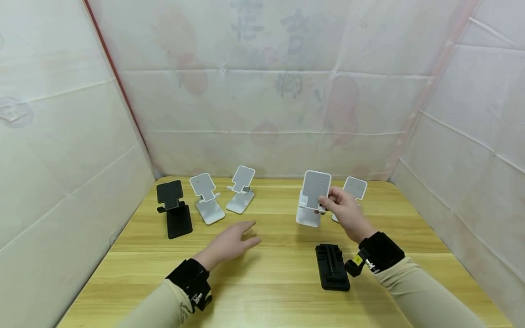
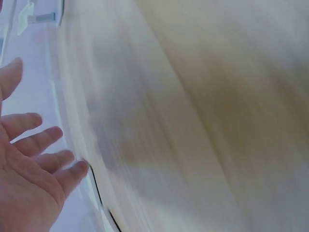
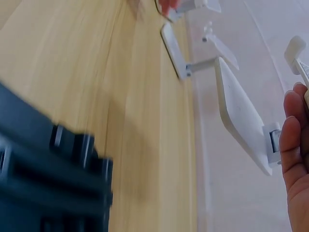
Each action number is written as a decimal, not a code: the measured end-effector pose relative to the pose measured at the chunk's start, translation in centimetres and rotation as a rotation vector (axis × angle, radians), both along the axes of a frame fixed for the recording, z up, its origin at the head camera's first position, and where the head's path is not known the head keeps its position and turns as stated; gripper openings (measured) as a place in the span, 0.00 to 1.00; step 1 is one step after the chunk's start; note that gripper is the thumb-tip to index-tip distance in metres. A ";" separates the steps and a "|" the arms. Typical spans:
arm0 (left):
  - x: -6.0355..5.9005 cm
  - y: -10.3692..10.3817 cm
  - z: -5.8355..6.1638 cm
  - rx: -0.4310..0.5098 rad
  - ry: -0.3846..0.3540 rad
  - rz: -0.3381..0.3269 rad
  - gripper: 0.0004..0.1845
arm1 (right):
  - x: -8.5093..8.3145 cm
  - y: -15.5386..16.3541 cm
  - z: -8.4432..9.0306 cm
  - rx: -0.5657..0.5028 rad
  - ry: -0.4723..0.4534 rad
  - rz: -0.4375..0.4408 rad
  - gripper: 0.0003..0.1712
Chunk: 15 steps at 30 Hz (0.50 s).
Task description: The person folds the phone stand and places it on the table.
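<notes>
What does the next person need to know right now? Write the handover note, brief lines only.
Right hand: grips the plate of the white stand right of centre, fingers curled round its lower edge.
Left hand: open, holds nothing, above the table.
Standing unfolded: black stand far left, two white stands beside it, another white stand behind the right hand.
Left to do, likely: the folded black stand lies flat near the right wrist, untouched.
</notes>
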<state>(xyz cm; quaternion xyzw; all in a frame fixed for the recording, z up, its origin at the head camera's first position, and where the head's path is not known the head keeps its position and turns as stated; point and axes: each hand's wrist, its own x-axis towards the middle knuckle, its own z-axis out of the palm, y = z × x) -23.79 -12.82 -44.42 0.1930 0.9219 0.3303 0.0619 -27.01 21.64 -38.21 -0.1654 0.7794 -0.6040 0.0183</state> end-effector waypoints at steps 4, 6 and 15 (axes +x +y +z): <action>-0.7 1.8 -0.1 0.073 -0.028 -0.024 0.38 | -0.1 -1.6 0.0 -0.033 0.001 0.037 0.23; -1.0 2.4 -0.2 0.090 -0.043 -0.029 0.38 | -0.2 -2.3 0.0 -0.039 0.001 0.050 0.22; -1.5 4.3 0.5 0.285 -0.211 0.044 0.43 | -0.2 -3.9 0.1 -0.065 -0.014 0.082 0.21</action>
